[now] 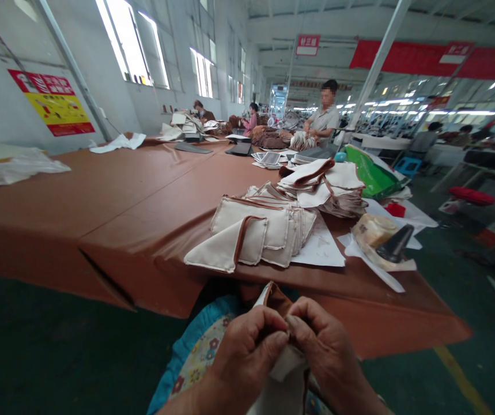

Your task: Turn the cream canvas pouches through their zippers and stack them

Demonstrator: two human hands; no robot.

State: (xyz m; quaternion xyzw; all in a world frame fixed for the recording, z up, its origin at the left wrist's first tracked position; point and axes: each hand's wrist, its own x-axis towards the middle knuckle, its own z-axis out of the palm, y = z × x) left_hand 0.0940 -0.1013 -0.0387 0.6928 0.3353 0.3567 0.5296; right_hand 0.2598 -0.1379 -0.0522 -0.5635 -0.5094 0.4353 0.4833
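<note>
Over my lap, below the table edge, I hold a sewn fabric piece (288, 372), cream on one side and brown on the other. My left hand (251, 351) pinches its edge between thumb and forefinger. Close against it, my right hand (322, 340) pinches the same edge, the fingertips nearly touching. A brown part of the piece sticks up behind the fingers; its lower part hangs between my wrists. On the table just beyond lies a fanned stack of similar cream pieces (251, 225) with stitched edges, the front one folded over.
A brown-covered table (121, 196) stretches ahead. Another pile of cream and brown pieces (329, 184) sits behind the stack, near a green plastic bag (372, 173). At right stand a tape roll (374, 230) and a dark cone (396, 243). A co-worker (325, 115) stands farther back.
</note>
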